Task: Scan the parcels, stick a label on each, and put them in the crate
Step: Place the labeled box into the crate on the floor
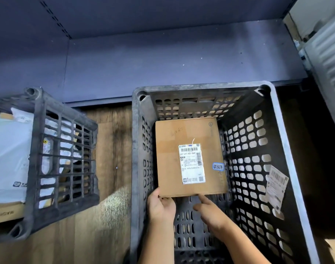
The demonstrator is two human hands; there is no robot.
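Both hands reach down into the big grey crate (285, 149) at 6 o'clock of my view. My left hand (161, 204) grips the near left corner of the cardboard parcel (168, 168), with the thumb against the corner and the fingers curled at the near edge. My right hand (210, 212) is relaxed, its straight index finger touching that same edge.

The parcel lies flat on the crate floor, pushed toward 12 o'clock against the far wall. A white shipping label (192, 163) sits on its top face, with a small blue sticker (218, 166) just beside it at 3 o'clock.

A loose label (276, 189) clings to the crate's inner wall at 3 o'clock. At 9 o'clock a second crate (63, 159) stands on the wooden floor (109, 149), holding grey mailer bags (8, 149).
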